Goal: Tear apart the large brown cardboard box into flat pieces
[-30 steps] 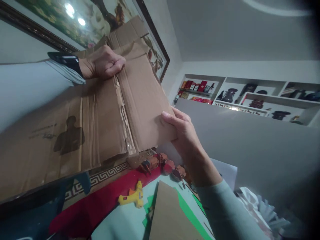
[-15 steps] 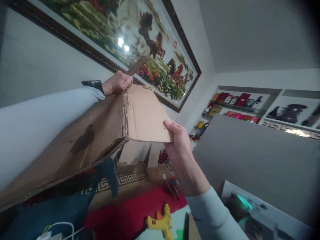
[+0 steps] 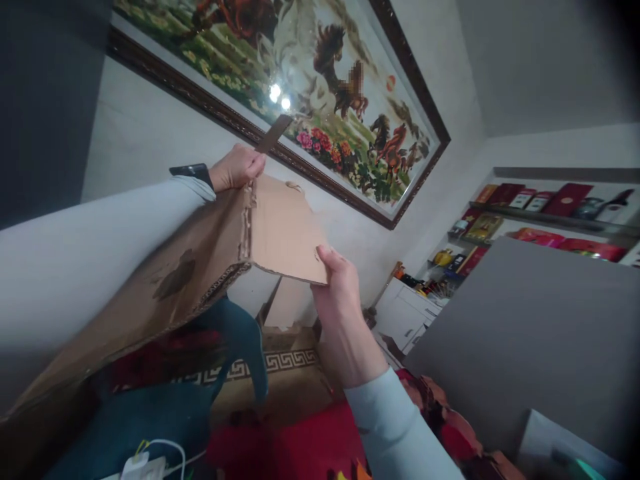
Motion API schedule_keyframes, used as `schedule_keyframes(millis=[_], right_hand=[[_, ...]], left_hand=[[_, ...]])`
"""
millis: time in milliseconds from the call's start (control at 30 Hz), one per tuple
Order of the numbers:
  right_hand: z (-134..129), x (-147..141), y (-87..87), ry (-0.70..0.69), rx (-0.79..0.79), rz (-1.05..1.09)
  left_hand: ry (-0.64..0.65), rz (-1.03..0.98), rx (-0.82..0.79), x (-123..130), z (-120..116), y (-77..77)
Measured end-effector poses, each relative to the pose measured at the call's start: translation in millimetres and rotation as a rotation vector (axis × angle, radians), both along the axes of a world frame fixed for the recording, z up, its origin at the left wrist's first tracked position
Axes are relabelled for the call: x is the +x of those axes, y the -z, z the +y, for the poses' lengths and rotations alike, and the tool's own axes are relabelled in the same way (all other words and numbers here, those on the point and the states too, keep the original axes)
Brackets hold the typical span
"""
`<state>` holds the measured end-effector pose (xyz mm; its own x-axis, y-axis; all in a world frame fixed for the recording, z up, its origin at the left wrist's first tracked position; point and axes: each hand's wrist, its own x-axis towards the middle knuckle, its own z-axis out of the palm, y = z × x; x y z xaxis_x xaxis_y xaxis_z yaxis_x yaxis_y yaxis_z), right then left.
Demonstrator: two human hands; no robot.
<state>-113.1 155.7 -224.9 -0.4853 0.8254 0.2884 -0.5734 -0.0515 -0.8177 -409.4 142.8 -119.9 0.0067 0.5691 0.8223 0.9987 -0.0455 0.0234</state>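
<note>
Over the last second I have bent the cardboard flap [image 3: 287, 230] into a clear corner along the crease [image 3: 245, 230], and the glue gun [image 3: 341, 476] has slipped almost out of my view

Looks barred on the left by the cardboard [image 3: 215, 233], slanting from the lower corner up to the left hand [image 3: 236, 167]. Seems passable above the flap [image 3: 285, 227], between left hand and right hand [image 3: 340, 287]. Narrows beneath, towards the blue chair [image 3: 246, 327] (partly hidden). Opens out beyond the right hand, short of the grey panel [image 3: 525, 333].
</note>
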Motion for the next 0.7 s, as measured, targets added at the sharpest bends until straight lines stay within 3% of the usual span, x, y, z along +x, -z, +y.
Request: schedule_keyframes(millis=[133,233,367,533,600,700], right_hand=[[-6.7,-38.5,29.4,-0.027,-0.081,-0.052],[-12.1,-67.3,61.9,-0.046,-0.130,-0.111],[-21.1,-87.1,101.1,-0.153,-0.145,-0.197],[-25.2,-80.8,128.3,-0.219,-0.134,-0.288],[-25.3,-73.6,134.0,-0.233,-0.112,-0.336],[-28.8,-61.5,137.5,-0.228,-0.059,-0.395]], left_hand=[[-0.209,-0.074,0.043,-16.2,-2.0,2.7],[-0.231,-0.175,0.105,-5.0,4.1,-2.4],[0.000,-0.298,0.113,47.2,17.2,-17.6],[0.407,-0.427,0.125,128.1,12.4,-36.1],[0.453,-0.450,0.112,153.5,-9.0,-29.7],[0.548,-0.543,0.088,183.5,-60.4,5.1]])
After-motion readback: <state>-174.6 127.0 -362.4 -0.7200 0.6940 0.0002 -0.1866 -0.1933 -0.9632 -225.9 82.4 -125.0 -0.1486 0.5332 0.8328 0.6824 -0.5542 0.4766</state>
